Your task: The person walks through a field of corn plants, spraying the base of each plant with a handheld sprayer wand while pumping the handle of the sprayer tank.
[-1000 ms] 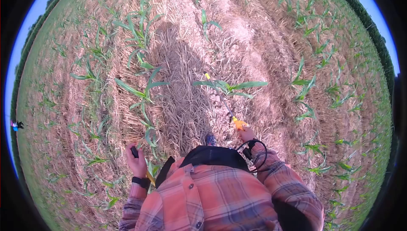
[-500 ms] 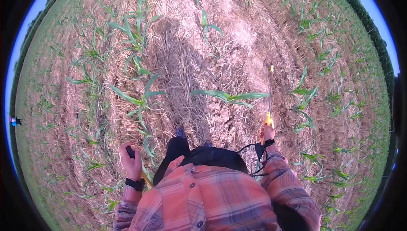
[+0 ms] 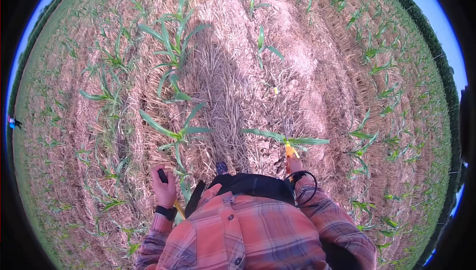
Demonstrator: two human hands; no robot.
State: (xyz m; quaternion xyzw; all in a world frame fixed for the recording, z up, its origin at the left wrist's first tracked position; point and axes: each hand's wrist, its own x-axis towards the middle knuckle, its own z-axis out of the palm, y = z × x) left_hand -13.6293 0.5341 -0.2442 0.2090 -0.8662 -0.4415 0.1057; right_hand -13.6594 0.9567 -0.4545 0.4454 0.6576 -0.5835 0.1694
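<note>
My right hand (image 3: 293, 164) is closed around the yellow handle of a spray wand (image 3: 288, 149). Its thin shaft points forward over the straw, ending in a yellow tip near a small weed, and the handle overlaps the long leaves of a young corn plant (image 3: 312, 141). At the lower left, my left hand (image 3: 164, 187) is wrapped round a black grip (image 3: 162, 175); a yellow bar shows beside that wrist. Another corn plant (image 3: 181, 135) stands ahead of my left hand.
Rows of young corn (image 3: 174, 47) run forward through straw-covered soil (image 3: 218, 91). A patterned shoe (image 3: 221, 168) shows below my body. Far off at the left edge is a person (image 3: 12, 122) in blue. Trees line the field's edges.
My right hand and the wand have swung left, bringing the tip over the ground between the rows. My left hand has shifted slightly right. The plants appear farther right and lower in view.
</note>
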